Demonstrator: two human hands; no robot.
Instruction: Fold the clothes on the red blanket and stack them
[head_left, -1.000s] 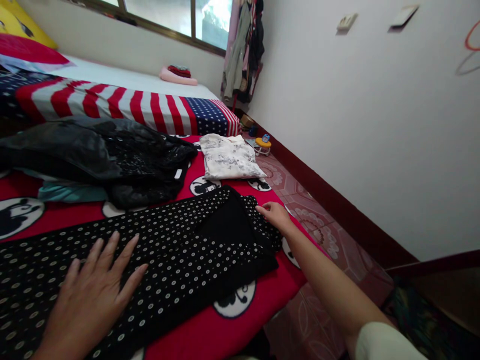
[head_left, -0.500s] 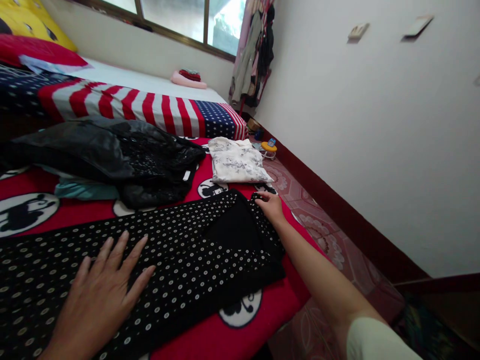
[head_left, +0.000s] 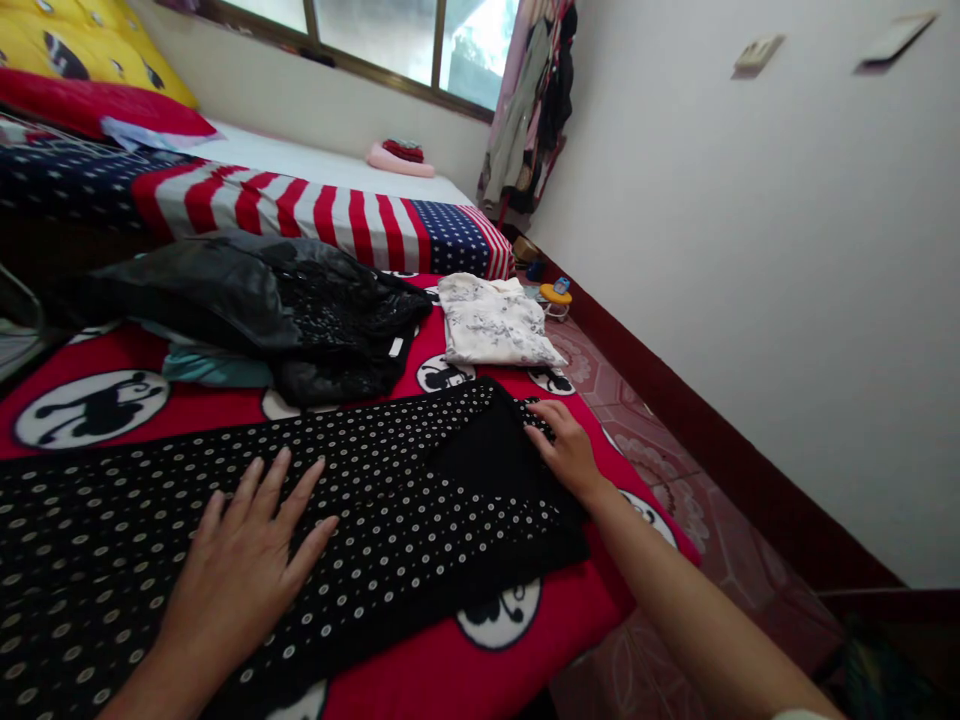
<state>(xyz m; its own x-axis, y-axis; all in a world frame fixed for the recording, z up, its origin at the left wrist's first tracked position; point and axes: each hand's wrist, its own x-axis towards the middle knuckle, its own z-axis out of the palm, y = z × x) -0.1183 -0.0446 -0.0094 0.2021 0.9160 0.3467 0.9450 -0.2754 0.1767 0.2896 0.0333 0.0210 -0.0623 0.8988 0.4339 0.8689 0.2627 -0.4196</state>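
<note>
A black top (head_left: 390, 500) with small pale ring dots lies stretched out on the red bedspread, its dark V-shaped neckline toward the right end. My left hand (head_left: 247, 560) rests flat on the dotted cloth, fingers spread. At the neckline's far right edge is my right hand (head_left: 566, 450); its fingers lie bent over the cloth, with the thumb a little apart from them. Part of the top's right shoulder is hidden beneath that hand. Beyond it lies a folded white floral garment (head_left: 495, 325). A shiny black jacket (head_left: 300, 300) is heaped to the left, over a teal cloth (head_left: 214, 367).
The red bedspread (head_left: 390, 680) has white oval cartoon patches and ends at a right edge above the tiled floor. Behind stands a second bed with a stars-and-stripes cover (head_left: 337, 215). Clothes (head_left: 529, 110) hang in the corner, near a small yellow stool (head_left: 556, 295).
My right hand has lowered onto the shoulder of the top, whose raised corner now lies under it. My left hand stays flat on the cloth. The view has shifted slightly left.
</note>
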